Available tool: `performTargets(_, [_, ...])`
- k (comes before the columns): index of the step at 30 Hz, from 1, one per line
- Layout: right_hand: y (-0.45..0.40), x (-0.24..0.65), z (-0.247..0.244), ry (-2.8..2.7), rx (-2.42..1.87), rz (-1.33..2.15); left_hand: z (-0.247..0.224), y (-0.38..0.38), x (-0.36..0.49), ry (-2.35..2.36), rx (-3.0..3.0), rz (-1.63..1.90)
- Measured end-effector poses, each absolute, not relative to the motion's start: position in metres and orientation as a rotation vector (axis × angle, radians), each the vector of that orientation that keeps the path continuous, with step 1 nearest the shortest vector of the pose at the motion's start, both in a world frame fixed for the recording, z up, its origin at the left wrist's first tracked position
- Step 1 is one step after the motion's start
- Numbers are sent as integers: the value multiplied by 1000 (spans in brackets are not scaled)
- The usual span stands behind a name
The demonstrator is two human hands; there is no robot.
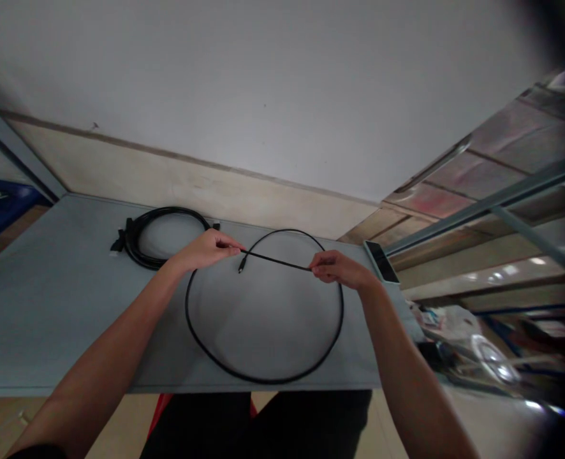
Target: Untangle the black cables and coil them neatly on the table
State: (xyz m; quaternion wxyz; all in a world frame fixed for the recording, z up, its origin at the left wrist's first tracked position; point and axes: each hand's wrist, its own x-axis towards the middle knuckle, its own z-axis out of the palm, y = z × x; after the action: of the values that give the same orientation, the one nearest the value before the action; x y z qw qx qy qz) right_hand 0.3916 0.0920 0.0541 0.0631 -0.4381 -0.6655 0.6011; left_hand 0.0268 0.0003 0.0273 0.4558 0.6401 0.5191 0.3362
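A thin black cable (277,260) is stretched almost straight between my two hands, and the rest of it forms a wide loop on the grey table. My left hand (210,247) pinches it at one end of the straight stretch, beside a coiled bundle of black cable (141,245). At the other end, my right hand (335,268) is closed on the same cable. One plug (242,264) of the cable points toward me just right of my left fingertips. Connectors (118,242) stick out at the left of the coiled bundle.
The grey table (72,306) stands against a wall (206,89). A phone-like device (381,261) lies at its right end. Metal frame posts (19,146) rise at the left and right. Past the right edge are blurred plastic bags (454,322) and a shiny round object (495,360).
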Motion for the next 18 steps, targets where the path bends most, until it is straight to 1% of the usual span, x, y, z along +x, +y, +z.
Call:
performTargets(3, [116,383,68,-2038,-1282,1878,36,-3,12,1240,1599,760])
performTargets(7, [141,363,68,-1916,-1152,1786,32,-3,4,1210,1362,864])
performTargets(11, [140,349,43,-1584,-985,1482,25,-10,-6,1071,1011,970])
performTargets(14, [131,343,20,-1332,-896,1295,21,-20,-13,1042,901,993])
performTargets(16, [124,339,9,-1264,-884,1229,18,-23,-12,1021,857,1041])
performTargets(18, [117,336,2,-1348,-926,1219,14,-23,-5,1002,813,1112])
